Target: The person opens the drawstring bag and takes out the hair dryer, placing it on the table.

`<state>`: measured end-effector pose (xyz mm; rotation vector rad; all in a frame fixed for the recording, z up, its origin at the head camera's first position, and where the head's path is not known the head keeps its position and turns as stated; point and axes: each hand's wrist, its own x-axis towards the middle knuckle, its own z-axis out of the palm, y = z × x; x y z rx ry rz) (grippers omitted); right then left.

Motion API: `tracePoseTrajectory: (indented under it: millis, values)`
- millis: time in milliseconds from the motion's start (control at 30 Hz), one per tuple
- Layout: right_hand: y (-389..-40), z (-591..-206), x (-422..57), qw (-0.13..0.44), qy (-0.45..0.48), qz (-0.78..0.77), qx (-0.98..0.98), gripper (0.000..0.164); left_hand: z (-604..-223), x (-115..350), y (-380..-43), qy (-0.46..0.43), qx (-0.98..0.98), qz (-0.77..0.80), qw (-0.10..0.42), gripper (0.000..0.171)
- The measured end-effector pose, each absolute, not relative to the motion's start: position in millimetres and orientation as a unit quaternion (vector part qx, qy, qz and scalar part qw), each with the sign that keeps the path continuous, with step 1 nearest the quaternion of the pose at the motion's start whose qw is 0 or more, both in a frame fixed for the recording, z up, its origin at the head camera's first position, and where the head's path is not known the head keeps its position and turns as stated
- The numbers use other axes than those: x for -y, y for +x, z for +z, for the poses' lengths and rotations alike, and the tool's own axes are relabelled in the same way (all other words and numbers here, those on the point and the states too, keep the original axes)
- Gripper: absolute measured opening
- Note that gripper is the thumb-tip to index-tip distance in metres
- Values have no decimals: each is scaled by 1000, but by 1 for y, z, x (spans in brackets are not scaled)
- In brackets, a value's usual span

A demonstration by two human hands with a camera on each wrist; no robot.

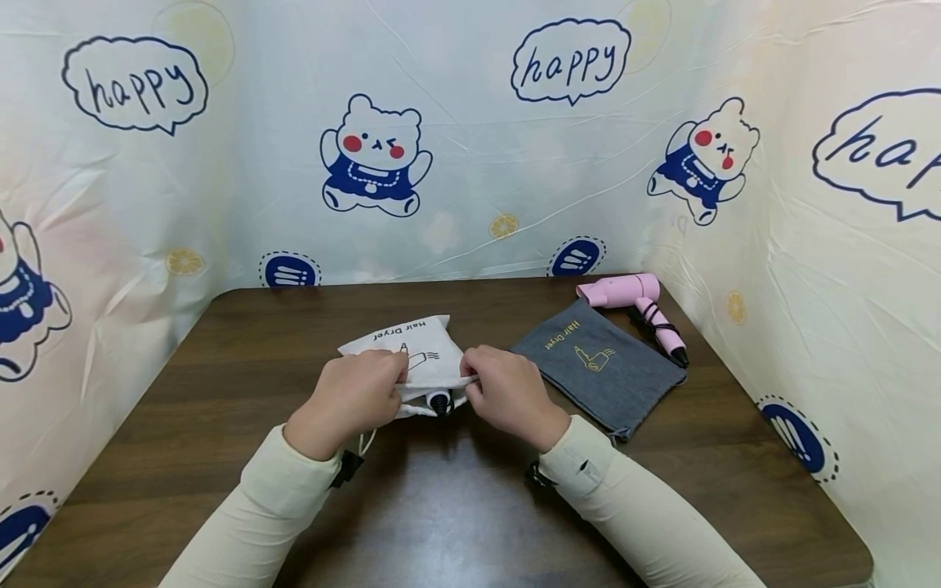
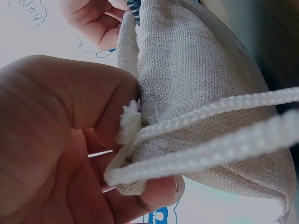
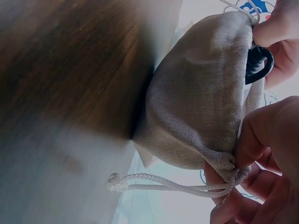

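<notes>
A white drawstring bag [image 1: 434, 339] printed "Hair Dryer" lies on the table with its mouth toward me. My left hand [image 1: 360, 396] pinches the left corner of the mouth, where the white cord [image 2: 224, 140] comes out. My right hand [image 1: 513, 396] pinches the opposite corner, beside a knotted cord [image 3: 163, 182] in the right wrist view. Between the hands the mouth gapes a little. A white handle end with a black tip [image 1: 439, 402] shows inside it, and a black cable loop [image 3: 261, 67] pokes out. The rest of what the bag holds is hidden.
To the right a grey drawstring bag [image 1: 599, 359], also printed "Hair Dryer", lies flat on the brown table [image 1: 243, 367]. A pink hair dryer [image 1: 625, 290] with its cord wrapped round the handle rests behind and partly beside it. A patterned curtain [image 1: 470, 147] surrounds the table.
</notes>
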<state>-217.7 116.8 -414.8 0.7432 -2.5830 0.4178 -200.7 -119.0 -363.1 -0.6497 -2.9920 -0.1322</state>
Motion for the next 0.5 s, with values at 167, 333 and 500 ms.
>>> tracePoseTrajectory:
  millis: [167, 333, 500]
  values:
    - [-219, -417, -117, 223, 262, 147, 927, 15, -363, 118, -200, -210, 976, -40, 31, 19]
    - [-219, -418, -117, 223, 253, 145, 930, 15, -362, 117, -199, -211, 977, -34, 30, 18]
    - [-219, -417, -117, 216, 243, 154, 933, 13, -363, 117, -198, -212, 976, -34, 40, 18]
